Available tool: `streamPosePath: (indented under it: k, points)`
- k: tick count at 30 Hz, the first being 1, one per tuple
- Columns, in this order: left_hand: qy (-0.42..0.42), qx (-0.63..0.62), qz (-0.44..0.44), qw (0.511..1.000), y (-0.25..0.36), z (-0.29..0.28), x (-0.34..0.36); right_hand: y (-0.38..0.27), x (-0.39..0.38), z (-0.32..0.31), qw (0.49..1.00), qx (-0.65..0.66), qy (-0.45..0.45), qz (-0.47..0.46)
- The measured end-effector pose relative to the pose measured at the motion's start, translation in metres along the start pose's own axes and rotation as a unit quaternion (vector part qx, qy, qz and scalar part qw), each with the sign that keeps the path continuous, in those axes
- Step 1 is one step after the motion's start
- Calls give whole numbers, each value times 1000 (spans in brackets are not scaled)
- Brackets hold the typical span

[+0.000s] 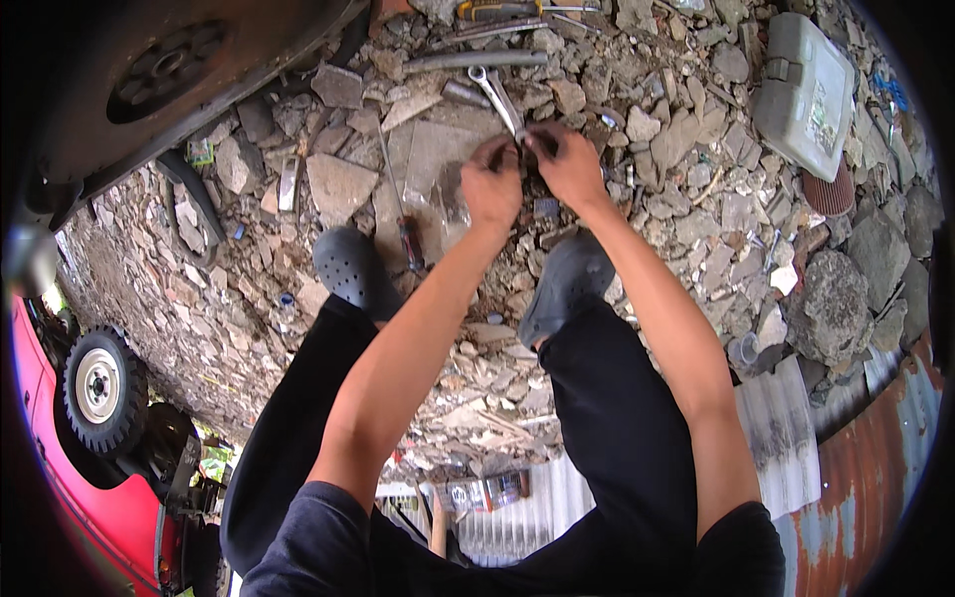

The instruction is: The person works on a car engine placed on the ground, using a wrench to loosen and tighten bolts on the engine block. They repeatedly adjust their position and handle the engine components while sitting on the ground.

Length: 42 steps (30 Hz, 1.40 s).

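My left hand (492,184) and my right hand (562,169) meet at the upper middle, fingers bent around something dark and small that I cannot make out. A silver wrench (502,99), ring end pointing up, has its lower end at my right fingertips; whether it is gripped is unclear. Above it lie a short metal cylinder (463,93), a grey rod (477,60) and a yellow-handled screwdriver (487,11). A long screwdriver (410,239) lies left of my hands on a broken flat slab (418,169), beside my left shoe.
Rubble covers the ground. A rusty metal body (249,50) fills the upper left; a red vehicle (70,428) with a wheel (97,388) stands lower left. A grey case (806,95), large rocks (836,303) and corrugated sheets (865,488) are at the right.
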State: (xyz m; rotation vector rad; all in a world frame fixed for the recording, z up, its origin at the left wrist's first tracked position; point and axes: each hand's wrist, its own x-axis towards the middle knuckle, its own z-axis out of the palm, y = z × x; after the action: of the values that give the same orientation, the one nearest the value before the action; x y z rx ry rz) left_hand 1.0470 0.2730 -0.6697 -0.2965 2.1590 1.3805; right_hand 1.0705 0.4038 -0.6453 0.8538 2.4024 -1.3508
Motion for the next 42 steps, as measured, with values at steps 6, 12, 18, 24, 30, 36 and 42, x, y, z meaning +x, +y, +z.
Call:
streamPosePath:
  k: [6, 12, 18, 24, 30, 36, 42]
  points:
    - [-12, -70, -24, 997, 18, 11, -7, -14, -2, -11, 998, 45, -28, 14]
    - [54, 1, -132, 990, 28, -43, -21, -68, -14, -8, 987, 73, -59, 133]
    - [-27, 299, 27, 954, 164, -133, -165, -147, -164, -49, 999, 12, -26, 39]
    - [-224, 360, 105, 900, 319, -232, -323, -278, -363, -188, 966, -198, -53, -159]
    - [-219, 250, 90, 939, 483, -246, -395, -378, -424, -348, 982, -66, -51, -171]
    - [-174, 78, 154, 969, 595, -221, -425, -435, -437, -450, 993, -12, 21, -112]
    - [-150, -54, 173, 972, 651, -195, -466, -446, -455, -496, 995, 81, 3, -62]
